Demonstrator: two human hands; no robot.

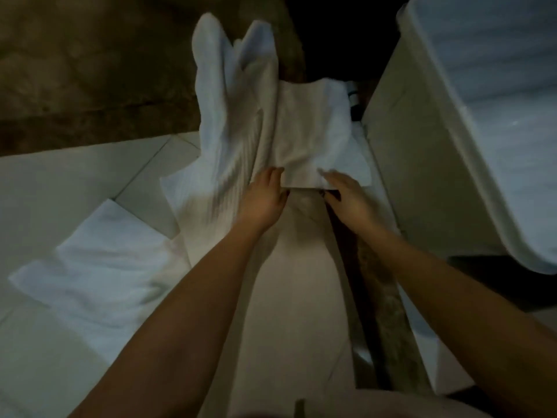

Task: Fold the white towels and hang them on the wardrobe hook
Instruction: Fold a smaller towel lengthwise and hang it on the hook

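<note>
Fingers (272, 176) of the left hand (265, 200) and right hand (346, 197) pinch the lower edge of a folded white towel (313, 131). It hangs flat and smooth between a longer towel (229, 116), touching it on the left, and a big white furnishing (422, 146) close on the right. A third towel (99, 267) lies rumpled on the tiled floor (75, 176).

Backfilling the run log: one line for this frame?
phase: folding | left hand: pinches towel near edge | right hand: pinches same edge | second towel: lies left, untouched | hook: not in view

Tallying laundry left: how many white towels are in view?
3: folded towel held by left hand and right hand; draped towel beside it; spread towel lower left. Overlaps may hide more.
</note>
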